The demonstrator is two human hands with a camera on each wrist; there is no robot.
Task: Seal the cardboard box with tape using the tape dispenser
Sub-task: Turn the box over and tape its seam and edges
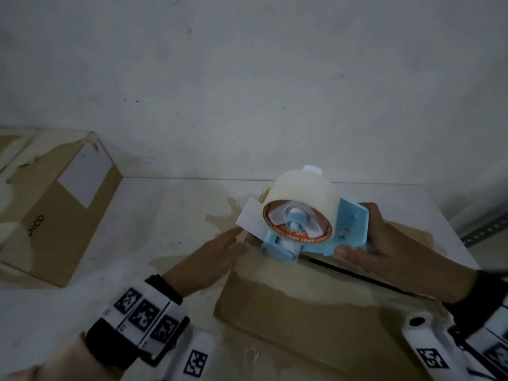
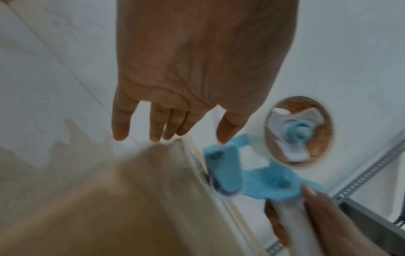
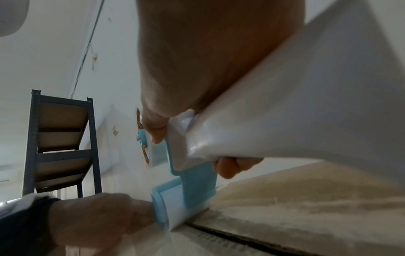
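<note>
A brown cardboard box point(image 1: 302, 320) lies on the white table with its flaps down and a dark seam point(image 1: 357, 273) running along its top. My right hand point(image 1: 368, 243) grips the white handle of a blue tape dispenser point(image 1: 351, 221) that carries a pale tape roll point(image 1: 299, 193). The dispenser's roller end rests on the box's far left end, over the seam point(image 3: 241, 239). My left hand point(image 1: 217, 254) lies flat with straight fingers against that end of the box, right beside the roller point(image 3: 166, 213). Whether tape is stuck to the box is hidden.
A second cardboard box point(image 1: 55, 210) with a white label and torn tape stands at the left against the wall. A dark metal shelf rack point(image 3: 61, 142) stands beyond the table, and a perforated metal upright point(image 1: 483, 232) is at the right edge.
</note>
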